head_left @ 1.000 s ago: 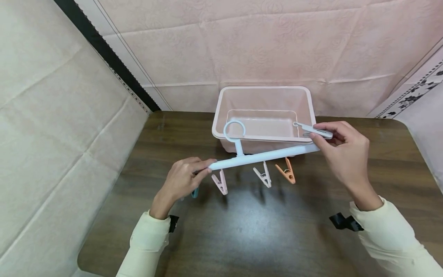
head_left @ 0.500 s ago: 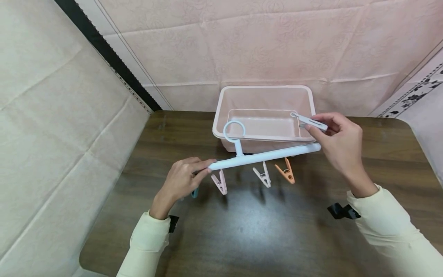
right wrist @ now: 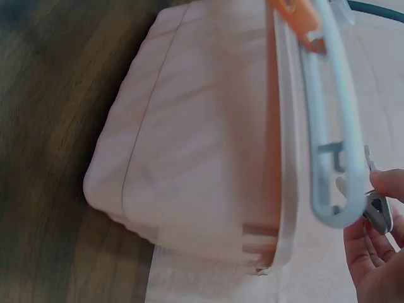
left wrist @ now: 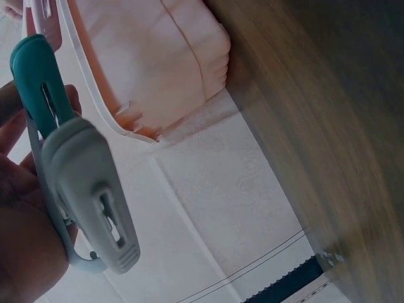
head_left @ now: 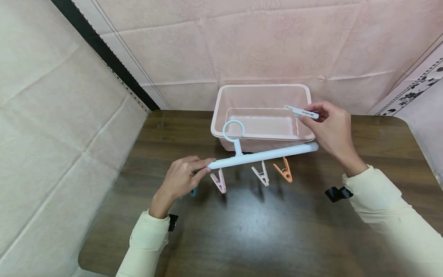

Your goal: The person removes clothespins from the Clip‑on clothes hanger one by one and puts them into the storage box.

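Note:
My left hand grips the left end of a light blue clothes hanger, its hook pointing away from me. Clipped beneath the bar hang a pink clothespin, a whitish clothespin and an orange clothespin. By the left fingers, the left wrist view has a teal clothespin and a grey clothespin. Between thumb and fingers my right hand pinches a pale blue-grey clothespin, apart from the hanger and above the bin's right side.
A pale pink plastic bin stands at the back of the dark wooden table, behind the hanger bar. Light patterned cloth covers the wall behind it, and more hangs at the left.
My right hand has drawn the clothespin away from the hanger's right end, moving it back and left over the bin. The left hand and hanger have hardly moved.

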A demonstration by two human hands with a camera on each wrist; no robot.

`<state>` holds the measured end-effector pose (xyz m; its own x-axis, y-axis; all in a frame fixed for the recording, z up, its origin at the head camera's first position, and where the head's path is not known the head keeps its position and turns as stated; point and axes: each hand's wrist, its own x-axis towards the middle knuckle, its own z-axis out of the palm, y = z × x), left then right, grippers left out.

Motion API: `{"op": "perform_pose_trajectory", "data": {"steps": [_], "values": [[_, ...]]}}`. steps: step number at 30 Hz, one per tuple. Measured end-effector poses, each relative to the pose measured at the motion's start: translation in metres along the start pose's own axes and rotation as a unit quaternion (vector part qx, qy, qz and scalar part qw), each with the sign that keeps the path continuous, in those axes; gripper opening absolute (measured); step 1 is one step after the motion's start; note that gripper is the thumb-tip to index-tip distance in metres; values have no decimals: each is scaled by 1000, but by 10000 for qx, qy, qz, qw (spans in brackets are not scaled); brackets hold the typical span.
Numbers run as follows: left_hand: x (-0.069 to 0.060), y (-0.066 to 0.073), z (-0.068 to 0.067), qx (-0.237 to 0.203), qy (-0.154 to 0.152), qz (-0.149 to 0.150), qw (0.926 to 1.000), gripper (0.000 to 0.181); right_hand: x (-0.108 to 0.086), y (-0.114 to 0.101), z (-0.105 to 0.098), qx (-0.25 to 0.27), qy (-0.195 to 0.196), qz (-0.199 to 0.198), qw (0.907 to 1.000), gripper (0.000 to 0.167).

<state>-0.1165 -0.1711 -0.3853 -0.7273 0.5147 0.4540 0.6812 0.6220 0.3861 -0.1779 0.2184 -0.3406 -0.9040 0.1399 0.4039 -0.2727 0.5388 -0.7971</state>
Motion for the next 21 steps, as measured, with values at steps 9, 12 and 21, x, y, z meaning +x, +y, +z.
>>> {"op": "perform_pose_trajectory", "data": {"steps": [9, 12, 21], "values": [[0, 0, 1, 23, -31, -7, 10000, 32, 8, 8, 9, -428, -218, -188, 9987, 24], [-1, 0, 1, 29, -40, -9, 10000, 32, 8, 10, 11, -586, -313, -186, 9976, 22], [-2, -1, 2, 10, -55, -44, 10000, 32, 11, 20, 20, -743, -621, -260, 9950, 19]]}}
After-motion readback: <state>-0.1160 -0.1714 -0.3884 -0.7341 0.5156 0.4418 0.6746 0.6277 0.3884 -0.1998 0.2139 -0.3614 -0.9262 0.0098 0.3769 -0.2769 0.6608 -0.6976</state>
